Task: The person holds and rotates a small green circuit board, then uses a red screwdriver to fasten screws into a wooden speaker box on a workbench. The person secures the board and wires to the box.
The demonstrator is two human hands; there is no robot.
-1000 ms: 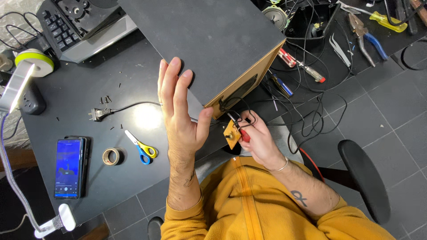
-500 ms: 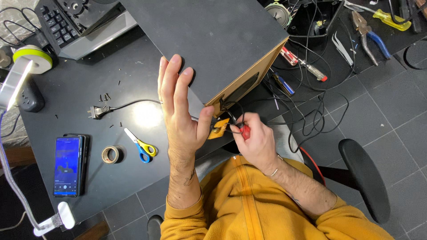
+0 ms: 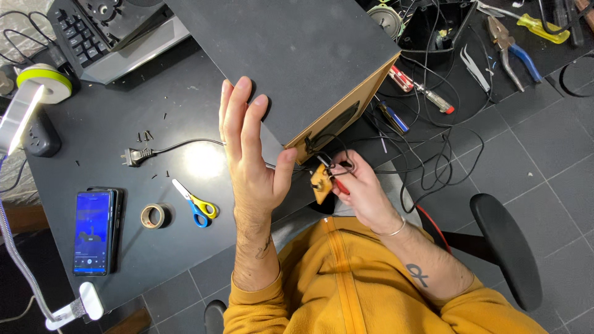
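Orange-brown and small, the circuit board sits just off the near edge of the desk, under the open end of the dark speaker cabinet, with black wires running from it into the box. My right hand has its fingers closed around a red-handled tool whose tip I hold at the board. My left hand stands flat and open against the cabinet's near side, fingers straight and holding nothing, thumb hooked at the corner beside the board. Further along the desk, scissors with yellow and blue handles lie near the front edge, a roll of tape just beside them, a phone towards the left edge, and a plug on its cord behind them. Pliers and screwdrivers lie at the far right corner. I judge the risk is the board hanging unsupported: a slip of the tool could tug a wire loose, and if my bracing palm eases, the cabinet could shift onto the leads.
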